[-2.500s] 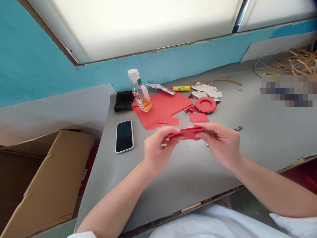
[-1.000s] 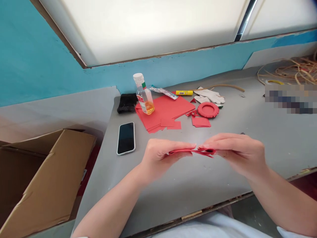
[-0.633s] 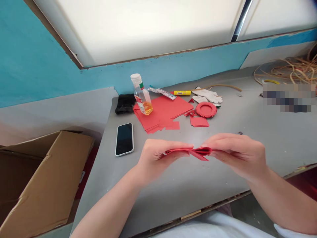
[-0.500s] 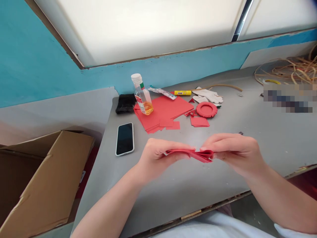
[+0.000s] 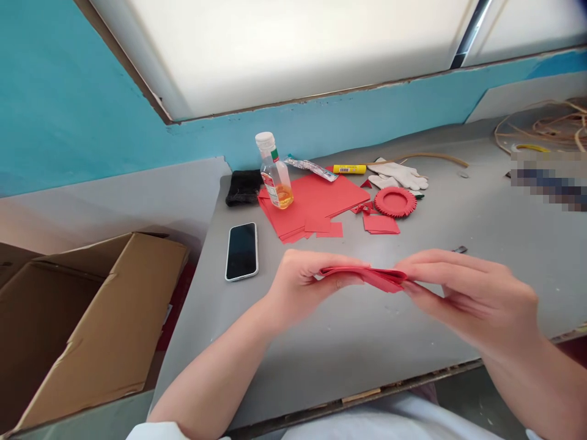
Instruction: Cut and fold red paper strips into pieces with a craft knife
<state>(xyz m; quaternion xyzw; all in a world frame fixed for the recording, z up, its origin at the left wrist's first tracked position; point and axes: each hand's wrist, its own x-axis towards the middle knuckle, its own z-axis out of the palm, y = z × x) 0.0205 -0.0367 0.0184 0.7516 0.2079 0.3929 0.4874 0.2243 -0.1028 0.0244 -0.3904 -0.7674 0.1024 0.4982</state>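
Observation:
A folded piece of red paper (image 5: 373,276) is held up above the table between both hands, its layers seen edge-on. My left hand (image 5: 316,281) pinches its left end, thumb and fingers closed on it. At the right end, my right hand (image 5: 463,290) grips the paper's tip between thumb and fingertips. Behind the hands lie a small stack of red paper rectangles (image 5: 381,224) and a round red paper ring with a toothed edge (image 5: 395,202). Larger red sheets (image 5: 316,198) are spread to the left of these.
A bottle (image 5: 276,177) with amber liquid stands on the red sheets. A phone (image 5: 242,252), a black pouch (image 5: 243,187), a yellow glue stick (image 5: 349,169) and white gloves (image 5: 401,174) lie around. A cardboard box (image 5: 110,324) stands left of the grey table (image 5: 358,348).
My right hand has shifted rightward, with its fingers now nearer the paper's right tip. The folded right end looks flatter than before. The view has turned slightly left.

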